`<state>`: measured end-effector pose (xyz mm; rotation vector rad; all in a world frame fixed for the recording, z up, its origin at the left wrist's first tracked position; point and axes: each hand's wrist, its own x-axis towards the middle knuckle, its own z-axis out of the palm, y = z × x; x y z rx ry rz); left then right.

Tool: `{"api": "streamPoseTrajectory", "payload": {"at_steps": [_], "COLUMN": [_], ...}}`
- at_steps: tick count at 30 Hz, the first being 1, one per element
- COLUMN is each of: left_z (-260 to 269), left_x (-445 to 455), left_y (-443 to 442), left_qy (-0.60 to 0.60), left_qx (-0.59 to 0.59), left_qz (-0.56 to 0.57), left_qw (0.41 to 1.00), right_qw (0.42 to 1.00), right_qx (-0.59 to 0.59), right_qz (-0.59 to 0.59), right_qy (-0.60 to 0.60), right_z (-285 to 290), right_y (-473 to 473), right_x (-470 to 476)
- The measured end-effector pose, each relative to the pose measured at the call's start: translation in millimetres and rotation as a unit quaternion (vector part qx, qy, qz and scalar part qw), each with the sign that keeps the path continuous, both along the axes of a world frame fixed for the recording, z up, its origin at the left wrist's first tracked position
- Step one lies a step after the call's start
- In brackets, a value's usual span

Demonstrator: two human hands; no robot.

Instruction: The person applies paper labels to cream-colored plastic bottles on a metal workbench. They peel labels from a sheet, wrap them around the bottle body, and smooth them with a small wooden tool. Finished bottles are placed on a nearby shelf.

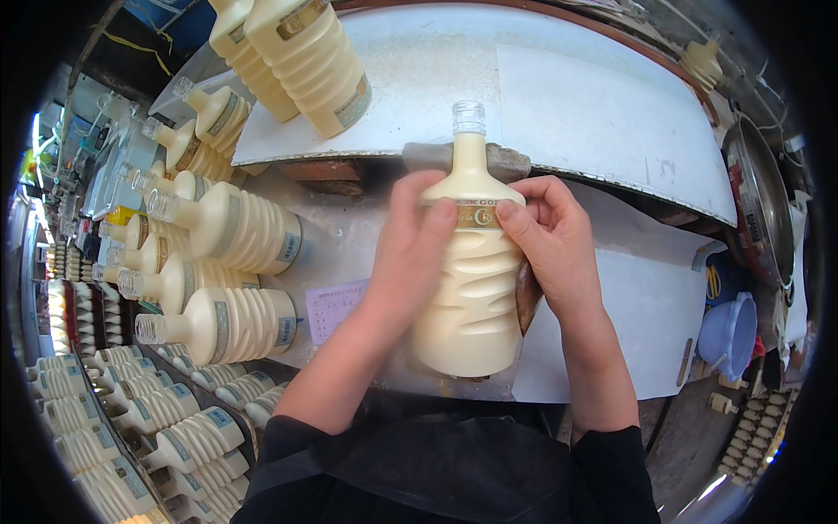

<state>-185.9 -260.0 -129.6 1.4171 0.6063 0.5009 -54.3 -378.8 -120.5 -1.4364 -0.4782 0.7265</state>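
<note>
A cream-coloured bottle [466,301] with wavy ridges and a clear threaded glass neck is before me, its neck pointing away. Around its shoulder runs a gold-brown label [476,215] bearing writing. My left hand [416,242] holds the bottle's left side, its thumb pressed on the label and its fingers partly hidden behind the shoulder. On the other side, my right hand [553,226] has its thumb on the label's right part, with its fingers curled at the shoulder. Beneath the neck, a grey cloth pad [429,156] lies at the edge of a raised white board [589,98].
Several similar bottles [245,229] stand at the left, beside a pink printed paper [334,308]. Two more [321,72] are on the raised board. Racks of bottles [157,406] fill the lower left. A blue bucket [727,334] and a metal pan [759,196] are at the right.
</note>
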Motion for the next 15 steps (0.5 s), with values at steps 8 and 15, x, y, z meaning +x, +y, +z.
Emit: {"api": "streamPoseTrajectory", "payload": {"at_steps": [8,15], "left_z": [4.3,-4.0], "left_x": [2.2,2.7], "left_y": [-1.8,1.2], "left_qy": [0.043,0.016], "left_qx": [0.083,0.136], "left_qz": [0.036,0.053], "left_qw": [0.995,0.989], "right_qw": [0.952,0.998], "right_qx": [-0.204,-0.014], "right_qz": [0.022,0.058], "right_qy": [-0.226,0.006], "right_z": [34.3,11.0], "right_y": [1.4,-9.0], "right_x": [-10.4,9.8]}}
